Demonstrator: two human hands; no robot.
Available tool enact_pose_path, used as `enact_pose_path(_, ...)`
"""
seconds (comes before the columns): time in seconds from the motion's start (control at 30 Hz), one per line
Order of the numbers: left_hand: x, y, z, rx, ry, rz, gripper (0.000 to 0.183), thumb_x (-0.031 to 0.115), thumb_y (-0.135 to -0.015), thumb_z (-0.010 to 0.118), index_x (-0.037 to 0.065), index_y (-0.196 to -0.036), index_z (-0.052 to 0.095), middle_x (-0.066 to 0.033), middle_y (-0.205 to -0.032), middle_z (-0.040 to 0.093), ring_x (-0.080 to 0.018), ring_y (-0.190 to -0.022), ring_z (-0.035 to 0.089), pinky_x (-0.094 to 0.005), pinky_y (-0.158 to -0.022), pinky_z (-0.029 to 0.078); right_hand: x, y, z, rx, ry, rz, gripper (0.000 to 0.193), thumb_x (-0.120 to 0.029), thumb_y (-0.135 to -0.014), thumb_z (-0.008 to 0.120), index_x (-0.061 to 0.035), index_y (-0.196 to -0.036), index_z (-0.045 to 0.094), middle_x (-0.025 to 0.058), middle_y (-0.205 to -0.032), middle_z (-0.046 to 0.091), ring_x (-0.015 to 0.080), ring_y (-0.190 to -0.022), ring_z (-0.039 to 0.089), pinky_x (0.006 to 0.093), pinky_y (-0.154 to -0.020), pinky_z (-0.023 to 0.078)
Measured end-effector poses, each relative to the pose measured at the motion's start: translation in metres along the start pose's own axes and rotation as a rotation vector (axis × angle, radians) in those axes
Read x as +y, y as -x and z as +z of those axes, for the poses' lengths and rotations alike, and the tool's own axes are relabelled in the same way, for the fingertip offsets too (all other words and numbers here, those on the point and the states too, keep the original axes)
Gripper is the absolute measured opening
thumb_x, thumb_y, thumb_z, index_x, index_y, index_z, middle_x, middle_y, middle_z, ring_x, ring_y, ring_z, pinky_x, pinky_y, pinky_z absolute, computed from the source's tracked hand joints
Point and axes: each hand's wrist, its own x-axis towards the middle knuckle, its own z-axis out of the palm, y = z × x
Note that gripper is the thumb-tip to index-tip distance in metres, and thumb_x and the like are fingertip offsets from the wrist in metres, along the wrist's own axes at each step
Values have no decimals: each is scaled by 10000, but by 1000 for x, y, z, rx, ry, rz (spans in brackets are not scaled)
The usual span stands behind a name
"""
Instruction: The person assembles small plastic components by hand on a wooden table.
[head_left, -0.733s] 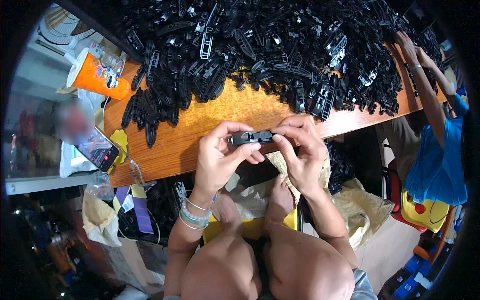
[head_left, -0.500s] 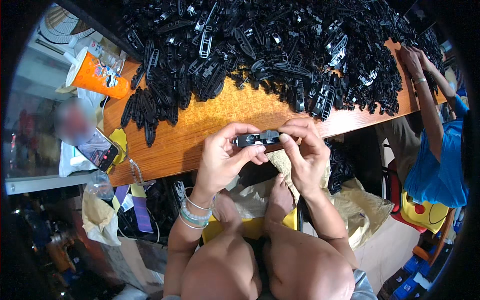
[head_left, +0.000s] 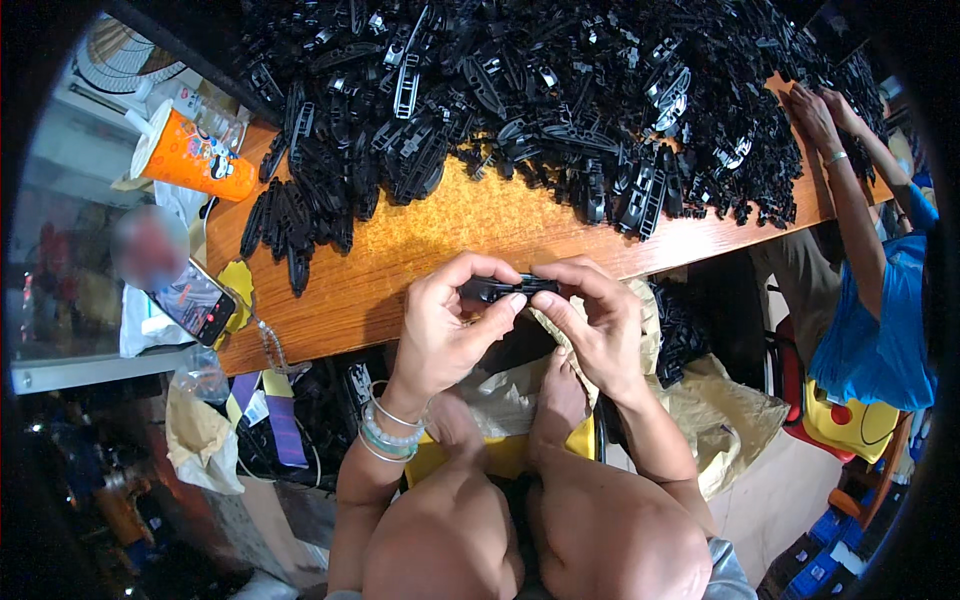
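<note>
A small, long black plastic part (head_left: 486, 290) is held crosswise just off the near edge of the wooden table. My left hand (head_left: 437, 318) pinches its left end between thumb and forefinger. At the right end, the thumb and fingertips of my right hand (head_left: 603, 325) close on the same part. The two thumbs come near each other at its middle, and fingers cover much of it. Across the far side of the table spreads a large heap of similar black plastic parts (head_left: 480, 85), some long and curved, others with ladder-like frames.
The wooden table (head_left: 400, 265) carries an orange cup (head_left: 205, 160) with a straw and a phone (head_left: 192, 303) on the left. At the right, another person's hands (head_left: 815, 112) reach to the heap. Brown paper sacks (head_left: 715, 420) lie below the table edge.
The black part has turned between my fingers, and its open upper face no longer shows. My right hand has shifted slightly left, toward my left hand. The co-worker's hands have moved a little.
</note>
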Motion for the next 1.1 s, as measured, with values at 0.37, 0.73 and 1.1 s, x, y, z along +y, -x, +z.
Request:
enact_pose_path(0.37, 12, -52, -18, -173, -665, 266, 189, 131, -865, 641, -33, -958, 648, -84, -850, 675, -150, -716, 643, -263, -619, 508, -5, -1, -34, -642, -42, 328, 151, -36, -824, 675, 41, -953, 678, 96, -857, 650, 138, -719, 639, 241, -594, 520)
enact_pose_path(0.73, 6, -153, 28, -70, -1251, 836, 258, 64, -764, 656, -35, -996, 602, -157, -940, 553, -312, -943, 529, -384, -863, 452, 12, -84, -28, 230, 804, -224, 174, -130, -792, 671, -6, -913, 646, 147, -834, 592, 343, -725, 619, 403, -632, 490)
enact_pose_path(1.1, 4, -72, -4, 29, 21, 36, 273, -39, -829, 626, -13, -1049, 466, -114, -800, 630, -187, -638, 658, -253, -506, 537, 13, -59, -37, 129, -482, 65, 134, -12, -892, 579, 32, -1012, 616, 90, -781, 654, 101, -619, 598, 228, -566, 494)
